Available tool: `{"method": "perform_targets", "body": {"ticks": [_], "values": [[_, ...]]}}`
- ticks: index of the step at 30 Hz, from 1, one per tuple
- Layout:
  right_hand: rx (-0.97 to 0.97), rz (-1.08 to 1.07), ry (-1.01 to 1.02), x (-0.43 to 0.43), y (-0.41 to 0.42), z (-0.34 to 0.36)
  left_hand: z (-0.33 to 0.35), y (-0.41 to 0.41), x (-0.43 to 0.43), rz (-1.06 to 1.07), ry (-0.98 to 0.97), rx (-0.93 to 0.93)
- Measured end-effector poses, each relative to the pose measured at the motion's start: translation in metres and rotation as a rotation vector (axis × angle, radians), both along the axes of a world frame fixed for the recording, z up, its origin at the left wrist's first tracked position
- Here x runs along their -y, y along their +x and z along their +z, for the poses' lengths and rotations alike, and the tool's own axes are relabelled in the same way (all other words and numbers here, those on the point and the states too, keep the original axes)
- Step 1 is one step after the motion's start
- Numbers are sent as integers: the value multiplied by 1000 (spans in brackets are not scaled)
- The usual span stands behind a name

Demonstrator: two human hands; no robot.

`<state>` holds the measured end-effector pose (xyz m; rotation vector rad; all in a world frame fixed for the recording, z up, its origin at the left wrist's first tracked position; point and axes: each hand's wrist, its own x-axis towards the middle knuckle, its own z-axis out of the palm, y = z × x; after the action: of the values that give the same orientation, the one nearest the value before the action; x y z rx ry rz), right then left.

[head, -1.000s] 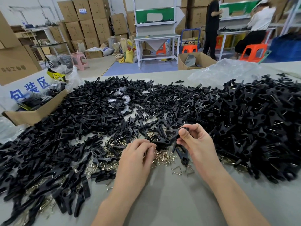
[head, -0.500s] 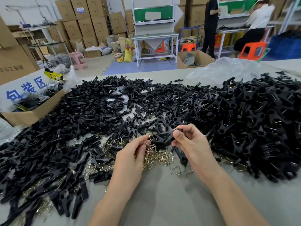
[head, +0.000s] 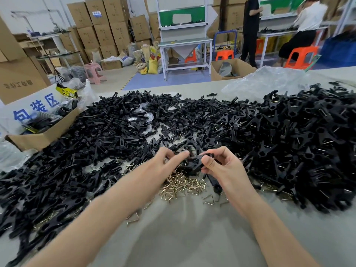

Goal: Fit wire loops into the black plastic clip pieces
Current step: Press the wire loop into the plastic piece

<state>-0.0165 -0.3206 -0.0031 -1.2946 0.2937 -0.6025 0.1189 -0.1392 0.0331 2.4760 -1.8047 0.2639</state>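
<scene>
Above the small heap of brass-coloured wire loops (head: 183, 185), at the near middle of the table (head: 183, 237), we hold 1 black clip piece (head: 195, 163) between our 2 hands. Our right hand (head: 221, 170) grips it: the thumb lies on the near side and the curled fingers close over the far end, so this hand is clamped on the piece. The long axis of the piece runs from the far right, inside the right fingers, to the near left, and its free end points toward our left hand (head: 163, 162). The left hand is just beside that free end, with the index finger stretched out toward it and the other fingers bent behind. We cannot tell if a loop is pinched there, because the picture is blurred at this place. We judge that the fitting step is in hand, and that the left hand must bring the loop rightward along this axis. Both forearms come in from the near edge and meet at the piece.
</scene>
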Motion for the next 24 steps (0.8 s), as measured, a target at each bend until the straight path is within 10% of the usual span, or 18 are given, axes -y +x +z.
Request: {"method": "perform_targets", "body": {"ticks": [10, 18, 24], "values": [[-14, -3, 8, -5, -2, 6, 75, 29, 6, -179, 107, 54], [131, 82, 95, -7, -1, 5, 23, -29, 10, 230, -725, -1247], [154, 142, 73, -10, -3, 6, 7, -45, 19, 220, -859, -1267]]}}
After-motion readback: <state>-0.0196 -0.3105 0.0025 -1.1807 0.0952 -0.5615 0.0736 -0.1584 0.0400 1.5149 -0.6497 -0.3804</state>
